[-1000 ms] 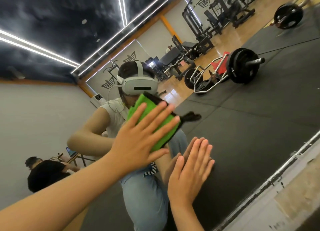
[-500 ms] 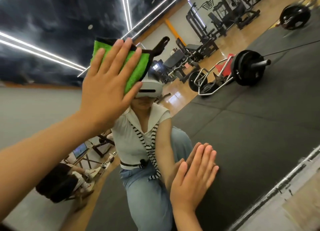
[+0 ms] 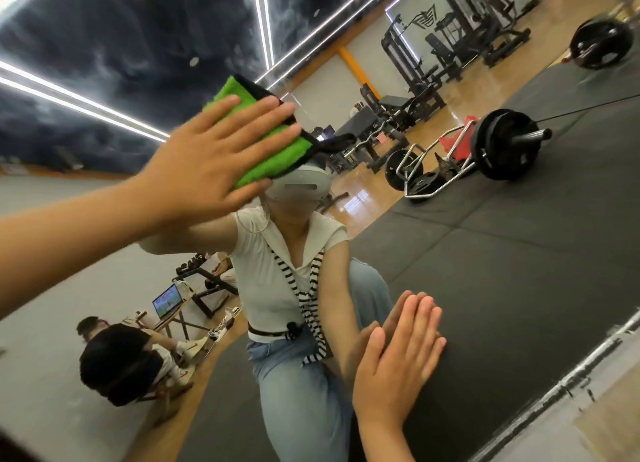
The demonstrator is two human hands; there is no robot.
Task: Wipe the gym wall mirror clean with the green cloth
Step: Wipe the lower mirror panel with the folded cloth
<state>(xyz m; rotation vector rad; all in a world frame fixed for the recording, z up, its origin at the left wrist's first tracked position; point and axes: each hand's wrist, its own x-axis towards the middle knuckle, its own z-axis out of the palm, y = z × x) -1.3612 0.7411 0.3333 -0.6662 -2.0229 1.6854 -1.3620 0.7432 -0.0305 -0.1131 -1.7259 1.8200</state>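
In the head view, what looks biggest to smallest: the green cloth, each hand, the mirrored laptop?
1. left hand, nearest the camera
2. right hand and green cloth: too alike to rank, cloth partly covered
3. laptop reflection

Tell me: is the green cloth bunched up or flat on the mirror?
Flat: the left hand presses the green cloth against the mirror with straight fingers. Folded double or not, cannot tell.

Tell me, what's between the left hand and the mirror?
The green cloth. The left hand presses it flat against the mirror, as the head view shows.
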